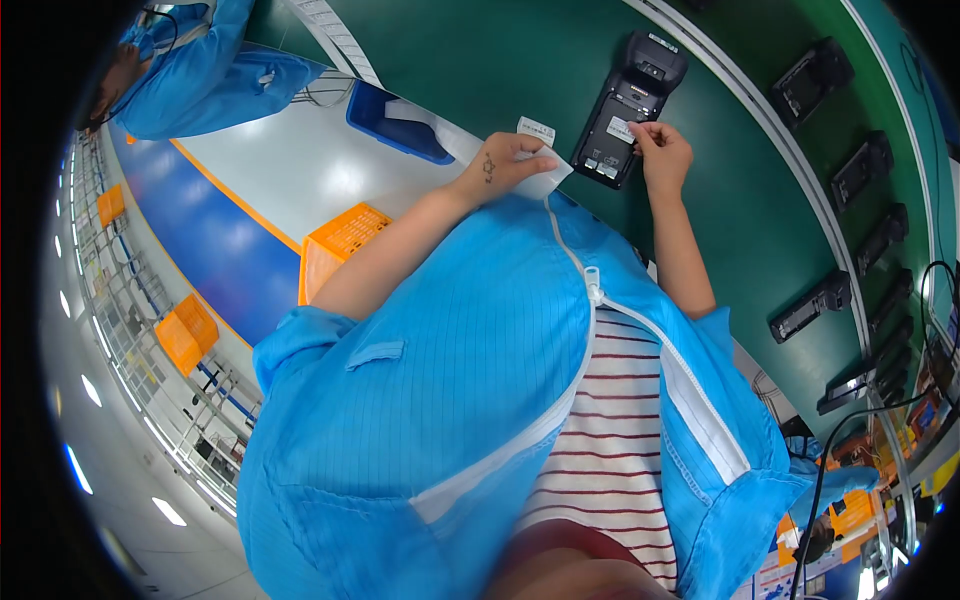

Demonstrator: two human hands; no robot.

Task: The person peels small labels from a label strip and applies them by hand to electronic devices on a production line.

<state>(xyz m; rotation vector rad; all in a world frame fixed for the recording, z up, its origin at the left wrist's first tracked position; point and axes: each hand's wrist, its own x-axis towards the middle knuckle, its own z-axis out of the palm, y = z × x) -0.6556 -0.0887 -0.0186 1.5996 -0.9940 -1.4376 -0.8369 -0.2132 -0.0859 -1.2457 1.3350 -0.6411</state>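
Observation:
A black handheld terminal (pixel 628 103) lies back side up on the green work surface, its open recess facing me. My right hand (pixel 664 158) is closed in a pinch at its right side, holding the edge of a small white printed label (pixel 621 129) over the recess. Whether the label is stuck down I cannot tell. To the left, close to my jacket, my left hand (pixel 505 167) is closed with thumb and fingers on a white label strip (pixel 543 181). Another printed part of the strip (pixel 537 130) shows beyond those fingers.
A blue bin (pixel 358 112) stands left of the bench, with an orange basket (pixel 345 232) below it. Several black terminals (pixel 815 305) line the right side beyond a metal rail (pixel 770 105). A co-worker in a blue sleeve (pixel 195 95) sits at upper left.

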